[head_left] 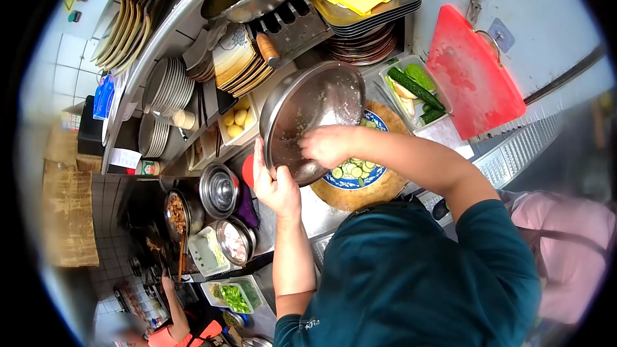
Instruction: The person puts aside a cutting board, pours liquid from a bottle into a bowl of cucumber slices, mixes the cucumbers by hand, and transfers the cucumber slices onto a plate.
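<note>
A large metal mixing bowl (308,109) is tilted over a blue-patterned plate (358,184), with bits of food stuck to its inner wall. My left hand (277,187) grips the bowl's rim from the near left side. Inside the bowl is my right hand (326,146), its fingers curled together against the wall; what they hold, if anything, is hidden. Sliced cucumber (352,169) lies on the plate, partly covered by the bowl and my right forearm. Under the plate is a round wooden board (395,119).
Right of the bowl stand a container of whole cucumbers (418,90) and a red cutting board (472,77). Stacked plates (170,83) fill the shelf at left. Metal bowls (219,190) and a tub of greens (231,297) sit lower left. Another person (173,328) works at the stove.
</note>
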Demonstrator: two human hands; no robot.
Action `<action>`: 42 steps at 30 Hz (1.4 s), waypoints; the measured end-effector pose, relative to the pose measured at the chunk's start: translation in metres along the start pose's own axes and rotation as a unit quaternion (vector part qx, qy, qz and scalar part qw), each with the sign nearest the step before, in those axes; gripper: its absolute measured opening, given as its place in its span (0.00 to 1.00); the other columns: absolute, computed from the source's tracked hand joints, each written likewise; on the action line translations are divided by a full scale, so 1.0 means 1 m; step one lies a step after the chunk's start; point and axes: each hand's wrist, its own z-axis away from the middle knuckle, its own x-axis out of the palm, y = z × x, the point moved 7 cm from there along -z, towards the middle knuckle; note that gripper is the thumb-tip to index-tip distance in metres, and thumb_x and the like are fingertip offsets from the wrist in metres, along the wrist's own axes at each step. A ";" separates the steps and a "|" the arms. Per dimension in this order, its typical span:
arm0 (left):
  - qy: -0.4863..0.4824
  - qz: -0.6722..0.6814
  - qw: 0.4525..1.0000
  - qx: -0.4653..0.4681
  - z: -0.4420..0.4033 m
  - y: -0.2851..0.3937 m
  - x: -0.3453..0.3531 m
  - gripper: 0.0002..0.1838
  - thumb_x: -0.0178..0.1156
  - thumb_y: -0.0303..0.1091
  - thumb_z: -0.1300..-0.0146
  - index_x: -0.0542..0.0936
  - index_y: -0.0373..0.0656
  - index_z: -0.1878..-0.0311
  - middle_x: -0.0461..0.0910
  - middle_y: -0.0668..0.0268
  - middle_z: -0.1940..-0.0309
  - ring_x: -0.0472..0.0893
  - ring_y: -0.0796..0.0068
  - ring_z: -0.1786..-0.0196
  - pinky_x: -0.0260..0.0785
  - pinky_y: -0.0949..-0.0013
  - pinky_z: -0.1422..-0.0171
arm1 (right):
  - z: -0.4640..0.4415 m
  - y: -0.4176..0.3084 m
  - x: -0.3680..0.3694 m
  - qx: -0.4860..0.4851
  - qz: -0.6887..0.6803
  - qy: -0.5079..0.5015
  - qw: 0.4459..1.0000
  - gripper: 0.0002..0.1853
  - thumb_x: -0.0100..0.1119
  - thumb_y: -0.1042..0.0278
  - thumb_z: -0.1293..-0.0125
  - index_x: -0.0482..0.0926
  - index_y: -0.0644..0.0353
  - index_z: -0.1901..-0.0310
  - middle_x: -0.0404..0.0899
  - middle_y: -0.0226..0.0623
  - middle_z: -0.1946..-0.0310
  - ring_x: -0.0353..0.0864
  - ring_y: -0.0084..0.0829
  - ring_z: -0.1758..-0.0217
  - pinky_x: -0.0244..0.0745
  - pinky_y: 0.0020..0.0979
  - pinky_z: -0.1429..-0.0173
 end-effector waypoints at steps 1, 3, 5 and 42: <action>0.002 -0.025 1.000 0.014 0.000 0.002 0.000 0.22 0.52 0.15 0.45 0.83 0.21 0.47 0.78 0.40 0.32 0.79 0.49 0.29 0.68 0.57 0.23 | 0.006 0.006 -0.004 0.012 0.021 -0.005 1.000 0.07 0.61 0.70 0.45 0.83 0.63 0.68 0.84 0.46 0.63 0.85 0.46 0.55 0.83 0.46 0.46; 0.003 -0.030 0.999 0.024 0.003 0.005 -0.001 0.22 0.51 0.14 0.46 0.82 0.21 0.47 0.78 0.40 0.32 0.79 0.49 0.30 0.68 0.58 0.24 | 0.009 0.011 -0.041 0.006 0.134 0.113 0.985 0.08 0.61 0.69 0.46 0.84 0.62 0.67 0.82 0.42 0.68 0.84 0.45 0.59 0.83 0.45 0.50; -0.005 -0.063 0.997 0.050 0.009 0.004 0.001 0.31 0.49 0.13 0.45 0.79 0.25 0.35 0.79 0.46 0.32 0.80 0.55 0.32 0.68 0.61 0.25 | 0.018 0.009 -0.101 0.086 0.154 0.280 0.944 0.09 0.61 0.70 0.46 0.84 0.62 0.64 0.82 0.44 0.65 0.83 0.45 0.57 0.81 0.43 0.49; -0.007 -0.124 0.986 0.112 0.006 0.039 -0.001 0.03 0.54 0.09 0.49 0.74 0.24 0.74 0.77 0.32 0.35 0.83 0.41 0.35 0.77 0.58 0.33 | 0.056 -0.016 0.037 0.208 0.219 0.019 0.953 0.57 0.57 0.25 0.37 0.64 0.77 0.27 0.60 0.63 0.22 0.54 0.56 0.16 0.38 0.52 0.11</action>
